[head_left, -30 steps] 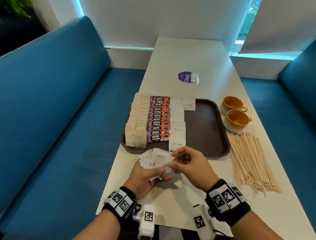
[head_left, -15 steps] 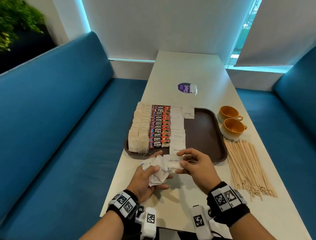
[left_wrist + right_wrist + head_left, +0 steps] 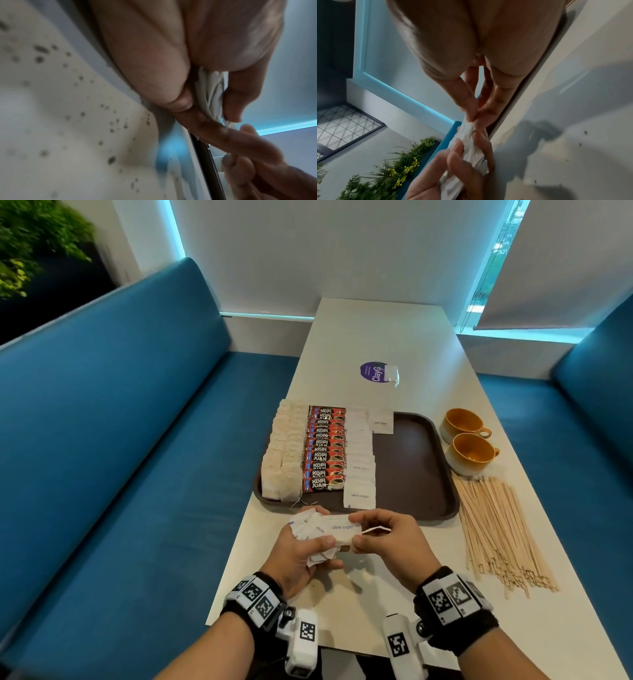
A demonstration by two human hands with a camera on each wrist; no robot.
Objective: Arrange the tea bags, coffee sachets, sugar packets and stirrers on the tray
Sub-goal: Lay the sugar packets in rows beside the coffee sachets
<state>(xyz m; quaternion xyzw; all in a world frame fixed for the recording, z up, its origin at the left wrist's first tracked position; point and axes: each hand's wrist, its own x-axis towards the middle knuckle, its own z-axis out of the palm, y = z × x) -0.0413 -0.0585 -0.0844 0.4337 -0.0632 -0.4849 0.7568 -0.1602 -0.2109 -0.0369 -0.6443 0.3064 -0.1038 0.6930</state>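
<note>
Your left hand (image 3: 301, 549) clutches a crumpled bunch of sugar packets (image 3: 318, 534) low in the frame, just below the tray (image 3: 414, 467); your right hand (image 3: 387, 537) pinches one packet (image 3: 342, 529) off that bunch. Right of the tray lie the stirrers (image 3: 496, 529), with two orange cups (image 3: 467, 441) above them. How many packets you hold is hard to tell.

Place: café or office pantry booth.
Seating: blue padded benches (image 3: 113, 440) flank a long pale worktop (image 3: 383, 337).
Wares: brown serving tray (image 3: 411, 474) with rowed coffee sachets (image 3: 325, 450); two orange cups (image 3: 469, 453); heap of wooden stirrers (image 3: 496, 529).
Surrounds: roller blind (image 3: 565, 261) at window, green plants (image 3: 30, 244).
</note>
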